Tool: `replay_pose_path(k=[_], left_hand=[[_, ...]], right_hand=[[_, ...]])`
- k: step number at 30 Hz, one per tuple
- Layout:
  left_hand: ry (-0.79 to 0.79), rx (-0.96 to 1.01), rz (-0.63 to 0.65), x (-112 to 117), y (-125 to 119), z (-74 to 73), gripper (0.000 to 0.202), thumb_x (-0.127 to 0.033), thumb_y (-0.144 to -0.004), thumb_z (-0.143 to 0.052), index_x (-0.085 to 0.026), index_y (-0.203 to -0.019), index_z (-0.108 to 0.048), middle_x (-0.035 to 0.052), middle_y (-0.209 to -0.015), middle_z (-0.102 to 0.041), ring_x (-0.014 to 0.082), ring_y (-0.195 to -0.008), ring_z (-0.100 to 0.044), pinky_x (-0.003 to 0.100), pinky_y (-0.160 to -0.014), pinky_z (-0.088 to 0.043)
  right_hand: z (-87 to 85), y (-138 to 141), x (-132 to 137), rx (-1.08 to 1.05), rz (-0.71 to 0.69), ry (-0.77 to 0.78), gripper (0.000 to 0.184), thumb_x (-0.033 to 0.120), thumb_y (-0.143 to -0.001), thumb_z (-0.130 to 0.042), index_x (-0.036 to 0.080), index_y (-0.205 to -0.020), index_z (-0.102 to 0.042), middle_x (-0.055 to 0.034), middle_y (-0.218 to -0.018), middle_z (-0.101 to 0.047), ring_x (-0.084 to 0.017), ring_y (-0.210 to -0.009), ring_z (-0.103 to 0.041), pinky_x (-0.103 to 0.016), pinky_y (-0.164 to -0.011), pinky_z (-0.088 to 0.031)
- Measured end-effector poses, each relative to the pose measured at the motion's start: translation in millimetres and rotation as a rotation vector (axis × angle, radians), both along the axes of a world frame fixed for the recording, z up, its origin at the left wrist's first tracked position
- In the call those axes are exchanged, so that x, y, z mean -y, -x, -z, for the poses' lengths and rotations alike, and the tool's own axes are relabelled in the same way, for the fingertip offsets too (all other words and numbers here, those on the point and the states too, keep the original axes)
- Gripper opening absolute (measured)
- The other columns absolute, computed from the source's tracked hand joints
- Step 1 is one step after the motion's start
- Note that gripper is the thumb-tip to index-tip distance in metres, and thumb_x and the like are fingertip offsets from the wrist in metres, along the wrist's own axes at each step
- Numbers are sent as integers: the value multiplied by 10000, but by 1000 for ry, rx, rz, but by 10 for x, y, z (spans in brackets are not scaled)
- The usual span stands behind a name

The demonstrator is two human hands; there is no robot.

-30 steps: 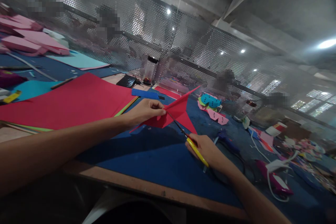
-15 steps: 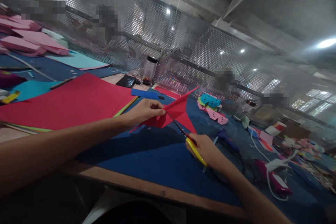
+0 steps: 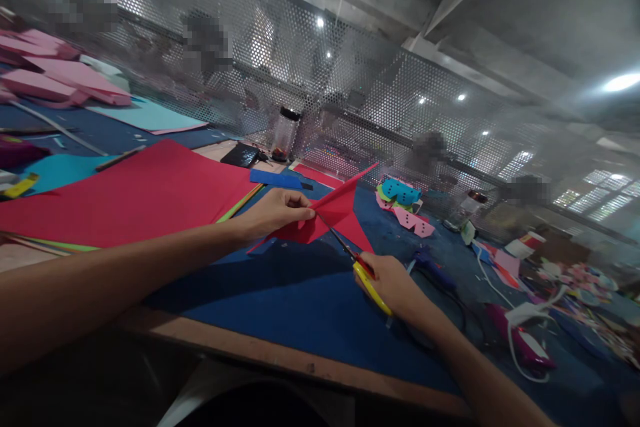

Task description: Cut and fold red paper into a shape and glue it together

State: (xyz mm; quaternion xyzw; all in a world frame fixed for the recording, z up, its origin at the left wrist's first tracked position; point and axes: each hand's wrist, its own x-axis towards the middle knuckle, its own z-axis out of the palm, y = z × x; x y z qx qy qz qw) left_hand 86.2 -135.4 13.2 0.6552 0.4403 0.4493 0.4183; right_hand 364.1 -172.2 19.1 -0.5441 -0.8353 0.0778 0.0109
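My left hand [image 3: 277,211] pinches a folded red paper piece [image 3: 336,217] and holds it up off the blue mat [image 3: 280,300]. My right hand [image 3: 395,283] grips yellow-handled scissors [image 3: 353,257]. Their dark blades reach up and left into the red paper, close to my left fingertips. The tip of the blades is partly hidden by the paper.
A big red sheet [image 3: 130,193] lies left on a stack of coloured sheets. Pink and blue cut-outs [image 3: 405,203], a blue strip [image 3: 277,179], a jar [image 3: 285,133], a black phone [image 3: 241,155], glue guns [image 3: 525,340] with cords and scraps lie around. A perforated metal screen [image 3: 350,100] stands behind.
My right hand with the scissors has crept slightly up and left, further into the red paper. My left hand holds still.
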Motion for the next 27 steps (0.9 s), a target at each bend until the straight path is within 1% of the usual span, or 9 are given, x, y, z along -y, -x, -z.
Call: replay_pose_path(k=[8,12,18,27], left_hand=[[-11,8,4,-15,8,26,260,-407,-794,-726,-168,-705,-677,36,-693,-682,139,-616,-568,271,-568,-368],[3,14,1,0,0,7,255,-398,-782,-730,-174,-678,-668,33,-684,-680,134,-605,-561,272,-559,-358],[8,8,8,20,-2,-11,277,-418,-782,-731,-174,-672,-661,32,-689,-668,136,-606,-542,280,-560,-332],[-6,-7,5,-4,14,11,260,-416,-786,-731,-177,-695,-681,37,-691,-671,139,-609,-546,281,-566,-346]], right_hand=[[-7,17,12,17,12,-4,138,202,-936,-602,192,-803,-570,-31,-780,-684,-136,-663,-543,-257,-608,-249],[-21,23,21,25,18,-3,133,202,-936,-603,192,-805,-580,-32,-780,-687,-138,-660,-541,-258,-609,-252],[-2,2,1,35,21,-15,125,219,-931,-601,193,-810,-589,-44,-800,-702,-147,-669,-557,-262,-610,-255],[-2,20,0,66,40,-26,104,232,-932,-611,198,-834,-616,-55,-851,-732,-161,-717,-590,-267,-621,-253]])
